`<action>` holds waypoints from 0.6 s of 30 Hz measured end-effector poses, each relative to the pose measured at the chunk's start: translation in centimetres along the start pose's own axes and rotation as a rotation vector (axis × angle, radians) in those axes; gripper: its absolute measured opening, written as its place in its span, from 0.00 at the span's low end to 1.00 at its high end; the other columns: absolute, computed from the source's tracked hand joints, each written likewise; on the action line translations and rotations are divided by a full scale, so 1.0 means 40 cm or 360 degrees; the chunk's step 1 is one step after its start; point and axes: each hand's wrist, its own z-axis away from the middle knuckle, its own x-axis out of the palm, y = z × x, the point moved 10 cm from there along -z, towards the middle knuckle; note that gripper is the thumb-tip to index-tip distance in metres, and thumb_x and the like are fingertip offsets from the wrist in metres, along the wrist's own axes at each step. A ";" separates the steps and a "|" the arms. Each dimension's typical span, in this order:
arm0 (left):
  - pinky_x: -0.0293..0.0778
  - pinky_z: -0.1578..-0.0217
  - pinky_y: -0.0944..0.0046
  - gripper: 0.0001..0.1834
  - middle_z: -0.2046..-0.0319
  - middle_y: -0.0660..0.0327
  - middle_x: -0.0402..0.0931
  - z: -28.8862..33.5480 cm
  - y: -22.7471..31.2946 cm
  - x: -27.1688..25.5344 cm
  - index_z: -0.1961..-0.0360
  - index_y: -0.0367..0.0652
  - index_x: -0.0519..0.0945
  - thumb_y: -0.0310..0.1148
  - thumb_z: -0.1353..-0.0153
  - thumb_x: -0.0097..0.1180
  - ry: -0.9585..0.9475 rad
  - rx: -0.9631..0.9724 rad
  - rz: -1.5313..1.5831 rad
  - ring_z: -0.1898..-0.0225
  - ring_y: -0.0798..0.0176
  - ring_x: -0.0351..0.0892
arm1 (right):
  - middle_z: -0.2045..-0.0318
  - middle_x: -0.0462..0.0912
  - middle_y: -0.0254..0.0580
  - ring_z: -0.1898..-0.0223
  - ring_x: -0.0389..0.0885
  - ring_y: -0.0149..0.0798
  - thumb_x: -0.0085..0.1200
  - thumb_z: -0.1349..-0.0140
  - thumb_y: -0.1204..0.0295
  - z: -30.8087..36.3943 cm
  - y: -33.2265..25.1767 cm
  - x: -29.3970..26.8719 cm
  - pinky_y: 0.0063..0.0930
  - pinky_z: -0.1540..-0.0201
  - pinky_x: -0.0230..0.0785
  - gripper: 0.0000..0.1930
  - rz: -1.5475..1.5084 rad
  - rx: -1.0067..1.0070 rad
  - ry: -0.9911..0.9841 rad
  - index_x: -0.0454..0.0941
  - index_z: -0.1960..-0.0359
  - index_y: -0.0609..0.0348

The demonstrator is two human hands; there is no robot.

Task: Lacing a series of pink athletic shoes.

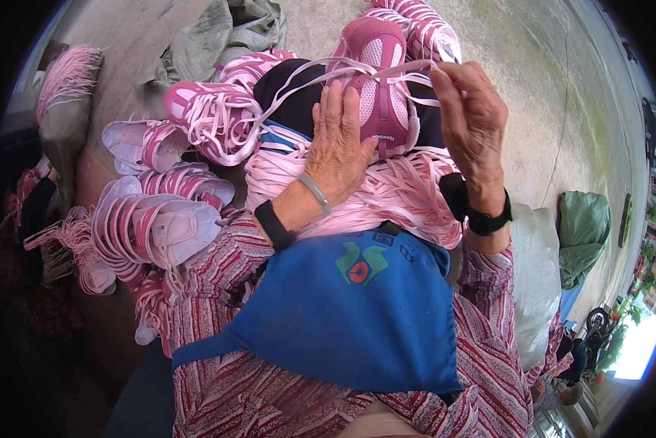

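Observation:
A pink shoe upper [383, 102] with white mesh lies across my lap, toe end pointing away from me. My left hand [337, 142] rests flat along its left side, fingers stretched out. To the right, my right hand [470, 113] is raised and pinches a pale pink shoelace [408, 67] between thumb and fingers. That lace runs across the upper, and a loose length loops off to the left. A thick heap of pale pink laces [408, 191] lies on my lap below the upper, against my blue apron [328, 299].
Stacked pink and white uppers [156, 230] crowd my left side, with a laced upper [215, 120] nearer my lap. More uppers [429, 33] lie ahead on the concrete floor [518, 44]. A grey-green cloth [229, 36] is at the far left, a green sack [582, 237] at right.

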 end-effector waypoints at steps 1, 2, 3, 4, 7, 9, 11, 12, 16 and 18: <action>0.40 0.36 0.35 0.46 0.34 0.38 0.39 -0.002 0.007 0.004 0.33 0.34 0.41 0.33 0.45 0.57 0.0099 0.0041 -0.0021 0.32 0.32 0.38 | 0.75 0.77 0.42 0.75 0.75 0.38 0.55 0.40 0.76 -0.014 -0.015 0.015 0.26 0.69 0.68 0.03 -0.0060 -0.0197 0.0132 0.78 0.68 0.62; 0.40 0.36 0.35 0.46 0.34 0.38 0.39 0.001 -0.002 0.024 0.33 0.34 0.41 0.33 0.45 0.57 0.0034 -0.0009 -0.0049 0.32 0.32 0.38 | 0.73 0.78 0.43 0.73 0.76 0.40 0.55 0.39 0.74 -0.031 -0.017 0.053 0.26 0.68 0.70 0.04 -0.0066 -0.0233 0.0125 0.78 0.67 0.62; 0.40 0.37 0.34 0.47 0.34 0.38 0.39 -0.010 -0.009 0.026 0.33 0.34 0.41 0.33 0.46 0.57 0.0095 -0.0007 -0.0115 0.32 0.32 0.39 | 0.72 0.79 0.44 0.72 0.78 0.40 0.53 0.38 0.72 -0.039 -0.018 0.087 0.27 0.67 0.71 0.05 -0.0306 -0.0211 0.0119 0.78 0.66 0.62; 0.39 0.37 0.32 0.47 0.34 0.38 0.39 -0.015 -0.012 0.026 0.33 0.35 0.40 0.33 0.46 0.57 0.0153 0.0000 -0.0172 0.32 0.32 0.39 | 0.71 0.80 0.44 0.71 0.79 0.41 0.52 0.37 0.70 -0.050 -0.011 0.132 0.28 0.65 0.71 0.07 -0.0464 -0.0071 0.0005 0.77 0.65 0.61; 0.39 0.37 0.32 0.47 0.34 0.39 0.40 -0.019 -0.023 0.024 0.33 0.36 0.40 0.32 0.47 0.56 0.0201 0.0020 -0.0161 0.32 0.34 0.40 | 0.75 0.78 0.42 0.74 0.77 0.40 0.45 0.32 0.63 -0.060 -0.048 0.183 0.30 0.69 0.69 0.13 -0.0435 0.0040 -0.0276 0.75 0.65 0.61; 0.40 0.37 0.35 0.43 0.35 0.40 0.44 -0.014 -0.010 -0.011 0.33 0.35 0.45 0.36 0.44 0.55 0.0327 0.0112 -0.0060 0.32 0.35 0.43 | 0.77 0.76 0.38 0.75 0.75 0.35 0.45 0.32 0.61 -0.042 -0.055 0.122 0.29 0.71 0.67 0.15 -0.0406 0.0105 -0.0339 0.74 0.68 0.61; 0.41 0.36 0.38 0.41 0.35 0.40 0.45 -0.018 -0.016 -0.029 0.34 0.35 0.48 0.39 0.43 0.54 0.0200 0.0042 0.0106 0.33 0.36 0.44 | 0.78 0.74 0.33 0.73 0.72 0.28 0.44 0.31 0.60 0.021 0.004 0.004 0.25 0.73 0.63 0.17 -0.0682 0.0507 -0.0444 0.72 0.71 0.62; 0.42 0.35 0.40 0.40 0.36 0.40 0.47 -0.023 -0.011 -0.047 0.35 0.34 0.50 0.41 0.41 0.53 0.0153 0.0038 0.0281 0.33 0.37 0.45 | 0.79 0.70 0.33 0.76 0.70 0.26 0.43 0.32 0.61 0.060 0.028 -0.090 0.22 0.74 0.61 0.16 -0.0709 0.0670 -0.0445 0.72 0.72 0.61; 0.73 0.56 0.64 0.27 0.58 0.50 0.75 -0.019 -0.027 -0.121 0.47 0.32 0.67 0.48 0.33 0.43 -0.0064 -0.0516 0.0821 0.61 0.57 0.78 | 0.87 0.60 0.29 0.90 0.55 0.23 0.52 0.46 0.75 0.238 -0.035 -0.582 0.19 0.89 0.46 0.12 -0.1273 0.0251 0.0631 0.69 0.60 0.66; 0.75 0.68 0.68 0.26 0.70 0.57 0.77 -0.041 0.009 -0.084 0.55 0.32 0.72 0.50 0.31 0.38 -0.0343 -0.0685 0.1216 0.73 0.63 0.78 | 0.88 0.60 0.26 0.91 0.53 0.20 0.49 0.49 0.80 0.284 -0.194 -0.751 0.19 0.90 0.44 0.16 -0.1215 -0.0425 0.0467 0.68 0.56 0.65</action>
